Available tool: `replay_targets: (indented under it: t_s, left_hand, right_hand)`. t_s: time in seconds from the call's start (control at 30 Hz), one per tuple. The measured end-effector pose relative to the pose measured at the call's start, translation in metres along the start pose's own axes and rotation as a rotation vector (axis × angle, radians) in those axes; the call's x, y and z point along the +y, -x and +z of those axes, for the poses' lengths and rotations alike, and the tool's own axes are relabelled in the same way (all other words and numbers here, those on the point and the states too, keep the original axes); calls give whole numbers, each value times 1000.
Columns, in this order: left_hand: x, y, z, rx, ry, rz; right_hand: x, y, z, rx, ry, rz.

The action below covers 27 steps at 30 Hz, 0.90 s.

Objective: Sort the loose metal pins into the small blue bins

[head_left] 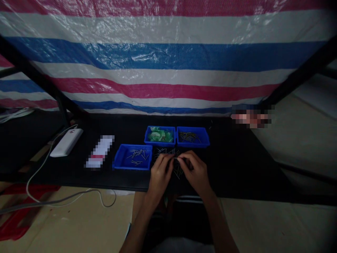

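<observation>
Over the black table, my left hand (160,171) and my right hand (196,170) meet with fingertips pinched. Between them is a thin, light, pin-like metal piece (176,157), one end at each hand; its exact kind is too small to make out. Several loose thin metal pins (178,172) lie on the table under and behind my hands, partly hidden by them. Left of my left hand stands a blue tray (119,158) with several silvery pins in it. Behind my hands are a blue tray (147,141) of green-tinted plastic packets and another blue tray (204,140) holding darker, brassy pins.
A white power strip (67,142) with a cable lies at the table's left. Next to it is a blurred-out flat object (100,151). A striped plastic sheet (168,56) hangs behind the black table (237,165). Another blurred patch (251,117) is at the back right corner.
</observation>
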<state>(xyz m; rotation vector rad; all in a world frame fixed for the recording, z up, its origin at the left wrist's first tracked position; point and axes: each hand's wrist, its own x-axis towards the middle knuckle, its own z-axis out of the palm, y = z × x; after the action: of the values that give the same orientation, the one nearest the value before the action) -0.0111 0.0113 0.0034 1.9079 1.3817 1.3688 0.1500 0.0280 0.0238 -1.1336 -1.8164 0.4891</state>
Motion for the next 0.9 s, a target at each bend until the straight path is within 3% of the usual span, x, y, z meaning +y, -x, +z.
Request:
replay_targets:
  t_s: [0.23, 0.43, 0.6, 0.9]
  left_hand:
    - [-5, 2, -3, -38, 81, -50]
    - [-6, 0, -10, -69, 163, -121]
    - [-10, 0, -7, -83, 145, -102]
    - [-10, 0, -8, -134, 104, -63]
  right_hand:
    - [-1, -1, 18, 75, -139, -28]
    - [0, 6, 29, -48, -140, 21]
    - [2, 8, 30, 18, -89, 56]
    - [0, 9, 27, 3, -143, 27]
